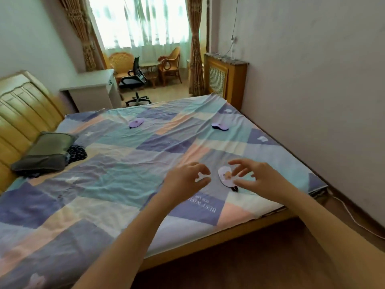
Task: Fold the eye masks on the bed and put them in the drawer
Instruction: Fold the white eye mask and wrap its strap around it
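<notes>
The near eye mask [226, 176] lies on the bed [116, 163] just under the right hand [258, 180] — nearer than the left hand [185, 180]; both sets of fingers loosely curled, grasping nothing.

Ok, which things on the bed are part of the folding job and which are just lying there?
Job: near eye mask between left hand and right hand; middle eye mask; far-right eye mask.
Lying about: grey pillow; dark patterned cloth.
</notes>
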A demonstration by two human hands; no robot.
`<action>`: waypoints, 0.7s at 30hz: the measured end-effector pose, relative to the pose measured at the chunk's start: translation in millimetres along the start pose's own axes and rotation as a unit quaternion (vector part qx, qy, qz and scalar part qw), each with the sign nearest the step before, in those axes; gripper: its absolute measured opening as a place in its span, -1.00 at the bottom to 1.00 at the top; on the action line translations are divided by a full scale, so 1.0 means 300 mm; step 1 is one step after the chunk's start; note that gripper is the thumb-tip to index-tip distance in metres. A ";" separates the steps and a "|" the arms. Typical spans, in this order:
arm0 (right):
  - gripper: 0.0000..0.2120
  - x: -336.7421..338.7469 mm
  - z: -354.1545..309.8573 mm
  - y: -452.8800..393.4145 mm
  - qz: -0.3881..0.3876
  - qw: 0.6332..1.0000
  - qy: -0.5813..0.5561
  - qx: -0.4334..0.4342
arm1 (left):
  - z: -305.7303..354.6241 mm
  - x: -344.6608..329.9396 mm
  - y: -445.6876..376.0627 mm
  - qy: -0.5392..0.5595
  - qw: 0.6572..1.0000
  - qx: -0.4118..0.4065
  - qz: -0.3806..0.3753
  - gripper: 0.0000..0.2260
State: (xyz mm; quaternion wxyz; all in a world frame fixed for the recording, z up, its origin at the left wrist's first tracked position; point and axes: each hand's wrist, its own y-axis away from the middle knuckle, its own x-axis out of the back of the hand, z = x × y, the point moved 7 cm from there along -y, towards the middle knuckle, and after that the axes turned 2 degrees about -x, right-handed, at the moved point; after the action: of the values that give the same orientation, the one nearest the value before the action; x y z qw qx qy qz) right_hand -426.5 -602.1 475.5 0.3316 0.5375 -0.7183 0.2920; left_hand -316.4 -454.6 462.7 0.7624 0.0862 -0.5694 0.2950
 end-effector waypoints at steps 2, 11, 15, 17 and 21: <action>-0.62 0.060 0.119 -0.001 -0.003 1.000 -0.014 -0.012 | 0.072 -0.096 -0.077 -0.001 1.000 0.003 -0.016 -0.79; -0.64 0.063 0.533 -0.318 -0.077 0.996 -0.014 -0.048 | -0.032 -0.448 -0.407 0.054 0.990 0.103 -0.079 -0.81; -0.67 -0.050 0.735 -0.574 -0.126 0.989 -0.014 -0.076 | -0.186 -0.667 -0.633 0.083 0.979 0.145 -0.113 -0.80; -0.66 -0.125 0.857 -0.716 -0.153 0.984 -0.016 -0.093 | -0.287 -0.794 -0.758 0.092 0.973 0.168 -0.126 -0.79; -0.65 -0.282 1.115 -0.949 -0.203 0.970 -0.025 -0.133 | -0.450 -1.043 -0.954 0.086 0.962 0.201 -0.166 -0.77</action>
State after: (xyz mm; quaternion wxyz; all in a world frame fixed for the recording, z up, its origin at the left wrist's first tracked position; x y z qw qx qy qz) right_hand -188.9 -884.3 222.5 0.4344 0.6305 -0.6344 0.1062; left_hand -104.7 -733.7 188.3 0.8138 0.3051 -0.4085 0.2789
